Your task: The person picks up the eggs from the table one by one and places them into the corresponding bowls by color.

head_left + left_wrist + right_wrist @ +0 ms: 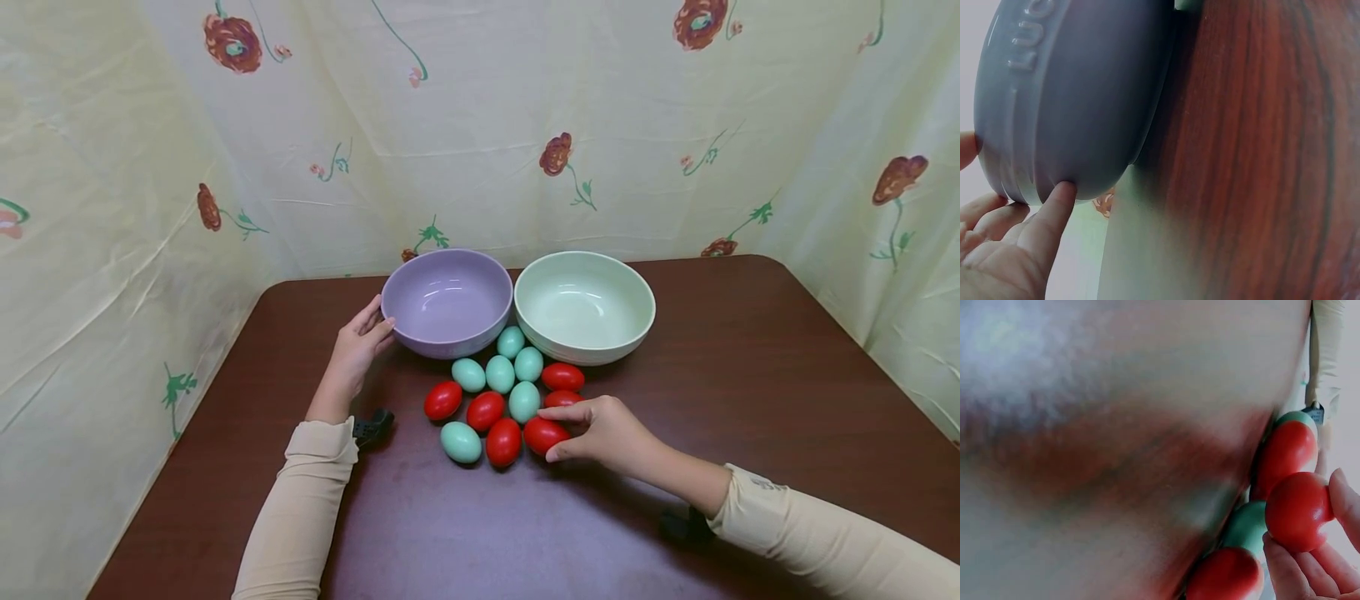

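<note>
My left hand (358, 346) rests against the outer left side of the purple bowl (447, 343), its fingers fairly straight. In the left wrist view, fingertips touch the wall of that bowl (1097, 94), which has raised letters. Between thumb and fingers, my right hand (611, 432) pinches a red egg (546, 436) at the near right of the egg group. The right wrist view shows this egg (1297, 511) in the fingertips, beside other red and mint-green eggs. Mint-green eggs such as this one (461, 442) and red eggs (443, 401) lie mixed before the bowls.
A pale green bowl (585, 354) stands right beside the purple one near the back edge of the dark wooden table (750, 367). Both bowls hold nothing. Flowered cloth (465, 125) hangs behind and at the sides. Dark wrist devices (372, 427) sit at both cuffs.
</note>
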A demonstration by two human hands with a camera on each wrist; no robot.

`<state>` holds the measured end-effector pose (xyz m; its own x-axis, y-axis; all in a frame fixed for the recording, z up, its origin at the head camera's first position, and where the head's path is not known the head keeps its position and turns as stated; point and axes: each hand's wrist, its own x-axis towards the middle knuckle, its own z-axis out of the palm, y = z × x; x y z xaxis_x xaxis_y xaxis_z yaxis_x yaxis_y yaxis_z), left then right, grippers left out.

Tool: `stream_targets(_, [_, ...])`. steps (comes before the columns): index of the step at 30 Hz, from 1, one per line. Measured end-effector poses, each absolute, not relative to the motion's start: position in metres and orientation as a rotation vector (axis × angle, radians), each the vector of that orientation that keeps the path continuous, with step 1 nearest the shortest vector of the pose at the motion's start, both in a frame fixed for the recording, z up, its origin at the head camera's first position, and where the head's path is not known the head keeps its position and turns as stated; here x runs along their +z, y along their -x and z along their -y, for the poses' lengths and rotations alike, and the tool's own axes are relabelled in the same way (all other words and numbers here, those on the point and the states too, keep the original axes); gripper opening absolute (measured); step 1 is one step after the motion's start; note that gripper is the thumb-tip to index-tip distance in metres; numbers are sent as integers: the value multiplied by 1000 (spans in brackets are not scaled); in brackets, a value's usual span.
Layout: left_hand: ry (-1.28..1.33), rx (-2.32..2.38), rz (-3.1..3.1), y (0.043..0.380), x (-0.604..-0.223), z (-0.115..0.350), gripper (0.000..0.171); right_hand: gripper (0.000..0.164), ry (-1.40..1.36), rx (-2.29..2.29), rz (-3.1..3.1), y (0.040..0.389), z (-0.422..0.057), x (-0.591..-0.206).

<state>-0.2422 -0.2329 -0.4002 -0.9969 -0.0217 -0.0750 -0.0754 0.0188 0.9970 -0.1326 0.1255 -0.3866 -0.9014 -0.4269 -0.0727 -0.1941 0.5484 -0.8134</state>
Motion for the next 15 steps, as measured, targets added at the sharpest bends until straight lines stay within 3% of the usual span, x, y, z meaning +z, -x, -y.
stream_targets(15, [122, 2179, -2229, 243, -404, 232, 60, 47, 467, -1440, -2500, 138, -126, -374])
